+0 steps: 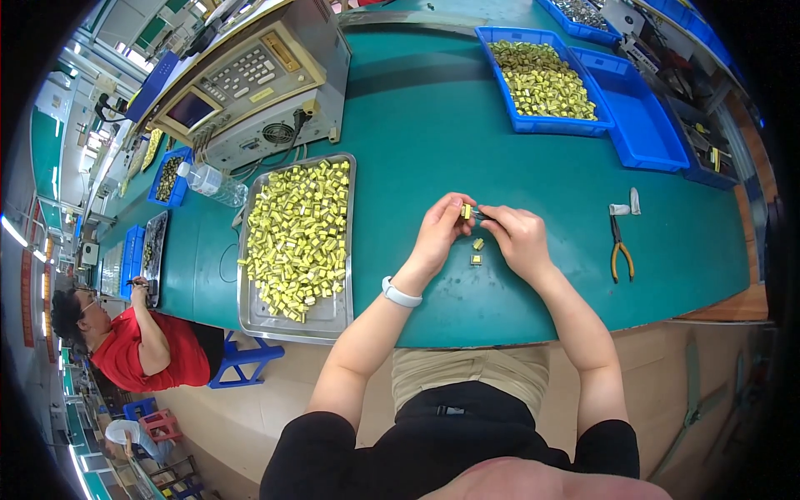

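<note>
Both hands are up over the green table (433, 125), drawn in close together, and between them sits 1 small yellow component (467, 212). The left hand (442, 229) has its fingertips pinched narrow on that piece from the left, thumb and forefinger closed around it, a white wristband (401, 293) on the wrist below. The right hand (518, 236) comes in from the other side with its fingers curled tight, tips meeting the same piece or something thin held against it; which of the 2 I cannot tell. Just beneath the hands, 2 loose yellow components (477, 251) lie on the table, one above the other, close together but apart from the fingers. To the left, a metal tray (333, 317) holds a big heap of the same yellow parts, piled toward its upper and middle area. Off to the right lie yellow-handled pliers (619, 248), well apart from the right hand, with 2 small white finger cots (627, 205) just above them. Further back stands a blue bin (542, 125) full of yellow parts, an empty-looking blue bin (642, 112) beside it, and a beige test instrument (250, 83) with a keypad at the far left. A person in a red shirt (137, 346) sits at the table's left end.
</note>
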### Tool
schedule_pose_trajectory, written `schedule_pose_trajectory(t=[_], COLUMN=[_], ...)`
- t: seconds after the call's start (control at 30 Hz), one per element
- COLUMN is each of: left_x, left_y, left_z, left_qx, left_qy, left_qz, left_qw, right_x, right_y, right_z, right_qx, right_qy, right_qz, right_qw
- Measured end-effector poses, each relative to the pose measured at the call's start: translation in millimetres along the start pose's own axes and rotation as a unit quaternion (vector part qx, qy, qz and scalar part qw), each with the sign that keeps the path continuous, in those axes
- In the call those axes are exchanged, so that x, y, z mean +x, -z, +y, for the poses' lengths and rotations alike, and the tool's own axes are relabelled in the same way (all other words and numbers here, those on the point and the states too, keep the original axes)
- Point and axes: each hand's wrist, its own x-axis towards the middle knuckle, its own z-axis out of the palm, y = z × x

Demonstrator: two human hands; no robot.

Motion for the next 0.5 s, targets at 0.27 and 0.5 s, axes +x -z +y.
schedule_pose_trajectory(t=[0.27, 0.5], left_x=[-0.1, 0.1], left_y=[0.4, -1.3], left_z=[1.8, 1.4], left_qx=[-0.016, 0.007], left_qy=[0.005, 0.008], left_qz=[0.002, -0.004], left_qw=[1.0, 1.0], right_x=[0.4, 0.7], right_y=[0.5, 0.6], right_z=[-1.6, -2.1], right_qx=[-0.015, -0.016], right_qy=[0.009, 0.011], right_qz=[0.001, 0.006], right_qw=[1.0, 1.0])
